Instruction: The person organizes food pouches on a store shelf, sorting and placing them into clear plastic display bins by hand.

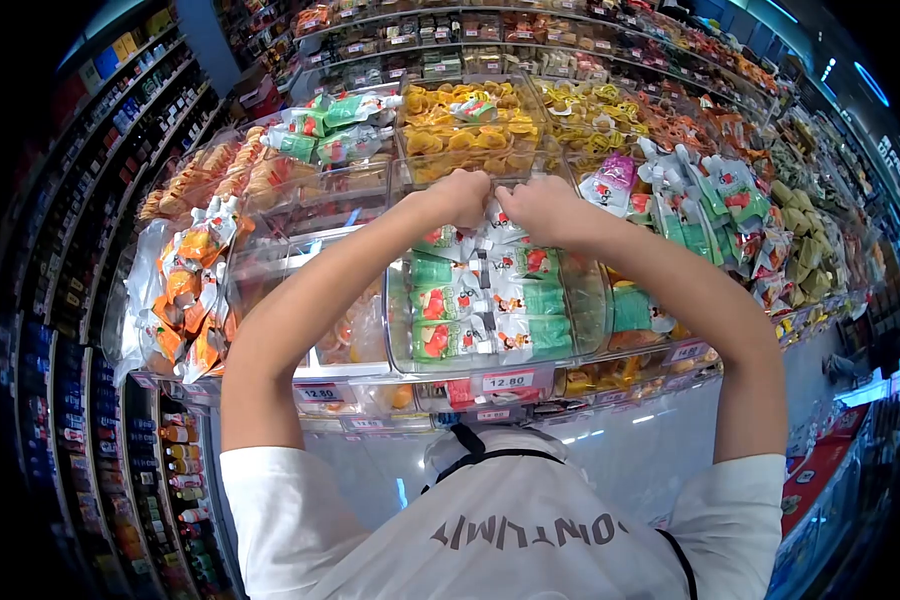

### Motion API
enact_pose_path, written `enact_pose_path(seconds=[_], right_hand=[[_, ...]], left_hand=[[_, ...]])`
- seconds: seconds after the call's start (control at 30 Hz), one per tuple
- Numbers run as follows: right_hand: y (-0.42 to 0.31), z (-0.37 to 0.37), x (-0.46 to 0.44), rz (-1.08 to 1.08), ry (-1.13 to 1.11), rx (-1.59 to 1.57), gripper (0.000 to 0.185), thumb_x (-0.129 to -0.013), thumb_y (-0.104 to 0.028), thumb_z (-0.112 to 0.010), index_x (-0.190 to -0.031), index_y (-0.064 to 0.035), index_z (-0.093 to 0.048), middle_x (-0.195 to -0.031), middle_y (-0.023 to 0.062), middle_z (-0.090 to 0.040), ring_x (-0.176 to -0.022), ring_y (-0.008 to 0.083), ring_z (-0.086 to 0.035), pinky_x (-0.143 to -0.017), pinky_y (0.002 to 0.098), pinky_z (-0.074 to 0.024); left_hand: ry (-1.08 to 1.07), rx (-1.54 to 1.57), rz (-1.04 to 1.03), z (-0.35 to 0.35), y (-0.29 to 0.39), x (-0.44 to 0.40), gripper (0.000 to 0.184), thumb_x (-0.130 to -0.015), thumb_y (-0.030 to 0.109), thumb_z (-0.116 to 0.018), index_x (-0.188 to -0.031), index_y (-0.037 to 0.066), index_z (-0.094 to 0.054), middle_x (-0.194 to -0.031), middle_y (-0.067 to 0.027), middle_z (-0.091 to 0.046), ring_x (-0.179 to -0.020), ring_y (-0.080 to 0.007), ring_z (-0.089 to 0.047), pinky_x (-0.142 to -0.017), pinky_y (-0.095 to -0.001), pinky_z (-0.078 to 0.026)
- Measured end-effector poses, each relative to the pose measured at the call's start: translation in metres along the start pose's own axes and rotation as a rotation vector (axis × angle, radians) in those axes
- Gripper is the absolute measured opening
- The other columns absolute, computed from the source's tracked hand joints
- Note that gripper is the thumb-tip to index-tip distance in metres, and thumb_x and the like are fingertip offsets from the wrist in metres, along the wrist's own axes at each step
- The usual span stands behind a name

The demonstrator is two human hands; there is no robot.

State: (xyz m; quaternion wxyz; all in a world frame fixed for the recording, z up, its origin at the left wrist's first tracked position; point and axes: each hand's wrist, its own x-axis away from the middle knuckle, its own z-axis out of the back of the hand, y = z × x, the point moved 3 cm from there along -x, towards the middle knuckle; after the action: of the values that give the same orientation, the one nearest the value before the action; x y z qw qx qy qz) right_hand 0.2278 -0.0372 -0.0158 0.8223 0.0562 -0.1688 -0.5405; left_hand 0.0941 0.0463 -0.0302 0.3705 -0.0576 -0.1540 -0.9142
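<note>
Both my hands are over the back of a clear plastic bin (402,345) holding rows of green-and-white spouted pouches (438,305). My left hand (460,198) is closed, knuckles up, at the bin's rear. Close beside it, my right hand (540,208) is closed too. Between the two fists shows a white pouch with a red logo (502,222), which both hands appear to grip; my fingertips are hidden. Below, the pouches lie flat in two columns, their spouts meeting in the middle.
Left stand orange pouches (192,280) and a heap of green pouches (335,125). Yellow snack packs (470,125) fill the bin behind. More pouches (715,200) are piled at right. A price label (508,381) fronts the bin; bottle shelves (185,465) line the left.
</note>
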Motion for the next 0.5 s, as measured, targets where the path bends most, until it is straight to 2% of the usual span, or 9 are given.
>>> enact_pose_path(seconds=[0.1,0.2,0.33,0.5], right_hand=[[0.000,0.000,-0.003,0.006,-0.043,0.006,0.070,-0.071,-0.026,-0.094,-0.127,-0.0023,-0.060,-0.117,0.0145,-0.078,-0.112,0.0330,-0.076,-0.089,0.0481,-0.0595],[-0.001,0.001,-0.004,0.017,-0.091,-0.018,0.071,-0.068,-0.025,-0.096,-0.126,-0.0029,-0.061,-0.116,0.0146,-0.078,-0.113,0.0339,-0.076,-0.089,0.0484,-0.0593],[0.004,0.002,-0.005,0.028,-0.074,-0.074,0.070,-0.066,-0.023,-0.096,-0.124,-0.0027,-0.062,-0.114,0.0146,-0.078,-0.113,0.0345,-0.076,-0.089,0.0499,-0.0595],[0.006,0.004,-0.005,0.005,-0.068,-0.104,0.058,-0.075,-0.016,-0.089,-0.124,-0.0023,-0.063,-0.117,0.0147,-0.078,-0.115,0.0347,-0.075,-0.090,0.0505,-0.0601]], left_hand=[[0.018,-0.240,-0.033,-0.004,-0.006,0.006,0.052,-0.066,0.027,-0.098,-0.109,0.003,-0.080,-0.111,-0.0186,-0.080,-0.105,-0.0361,-0.078,-0.089,-0.0461,-0.064],[-0.068,-0.405,0.000,0.008,0.016,0.044,0.063,-0.063,0.037,-0.101,-0.111,0.003,-0.079,-0.113,-0.0171,-0.080,-0.106,-0.0359,-0.078,-0.088,-0.0466,-0.064],[-0.120,-0.612,-0.104,-0.010,0.016,0.045,0.062,-0.064,0.038,-0.100,-0.113,0.006,-0.080,-0.115,-0.0148,-0.080,-0.108,-0.0347,-0.078,-0.088,-0.0452,-0.065],[-0.065,-0.650,-0.077,-0.012,0.019,0.044,0.059,-0.064,0.033,-0.099,-0.115,0.009,-0.081,-0.116,-0.0127,-0.080,-0.109,-0.0332,-0.078,-0.087,-0.0420,-0.066]])
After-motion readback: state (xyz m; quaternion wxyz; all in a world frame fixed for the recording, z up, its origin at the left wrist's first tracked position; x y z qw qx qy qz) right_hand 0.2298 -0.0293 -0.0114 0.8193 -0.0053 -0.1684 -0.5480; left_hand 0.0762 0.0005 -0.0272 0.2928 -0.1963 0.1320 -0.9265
